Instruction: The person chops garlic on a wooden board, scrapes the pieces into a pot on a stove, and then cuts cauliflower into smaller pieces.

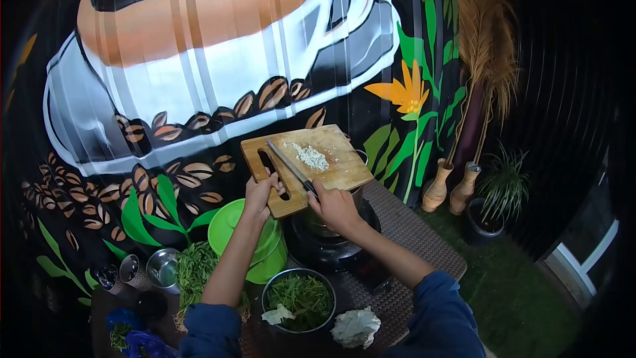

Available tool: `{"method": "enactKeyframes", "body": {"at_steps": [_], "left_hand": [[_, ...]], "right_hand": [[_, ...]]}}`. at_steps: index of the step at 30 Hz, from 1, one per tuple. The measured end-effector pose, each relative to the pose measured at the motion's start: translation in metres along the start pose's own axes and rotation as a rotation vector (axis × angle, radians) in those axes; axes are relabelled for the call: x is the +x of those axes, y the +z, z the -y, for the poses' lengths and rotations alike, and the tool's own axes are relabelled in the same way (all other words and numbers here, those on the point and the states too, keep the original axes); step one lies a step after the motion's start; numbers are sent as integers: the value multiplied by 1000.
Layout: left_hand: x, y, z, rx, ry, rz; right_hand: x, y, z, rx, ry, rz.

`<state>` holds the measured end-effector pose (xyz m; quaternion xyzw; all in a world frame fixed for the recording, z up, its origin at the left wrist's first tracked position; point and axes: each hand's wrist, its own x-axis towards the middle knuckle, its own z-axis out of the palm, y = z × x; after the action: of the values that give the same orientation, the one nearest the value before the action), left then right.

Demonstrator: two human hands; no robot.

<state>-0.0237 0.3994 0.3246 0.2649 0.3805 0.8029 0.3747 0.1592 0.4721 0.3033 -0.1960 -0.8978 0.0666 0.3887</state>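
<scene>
My left hand [262, 193] grips a wooden cutting board [338, 142] by its slotted handle and holds it up above the stove. Chopped white pieces [311, 157], perhaps garlic or onion, lie in a small heap near the board's middle. My right hand [333, 207] is closed around the dark handle of a knife [288, 162], whose blade lies across the board beside the heap. Beneath the board, a pot [322, 227] on the black stove [324, 252] is mostly hidden; one of its side handles shows past the board's right edge.
A green bucket [265, 258] and a metal bowl of leafy greens [299, 298] stand nearby. Bunched herbs [196, 268], a cabbage piece [356, 327] and a steel cup [162, 268] share the table [424, 245]. A painted wall [218, 79] rises behind; vases [437, 189] stand at right.
</scene>
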Motion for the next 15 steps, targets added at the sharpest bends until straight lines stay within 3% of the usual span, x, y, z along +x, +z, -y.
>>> {"method": "enactKeyframes", "body": {"at_steps": [15], "left_hand": [[-9,-8,-2,-33,28,-12]], "right_hand": [[-7,-16,-32,1,127,73]]}}
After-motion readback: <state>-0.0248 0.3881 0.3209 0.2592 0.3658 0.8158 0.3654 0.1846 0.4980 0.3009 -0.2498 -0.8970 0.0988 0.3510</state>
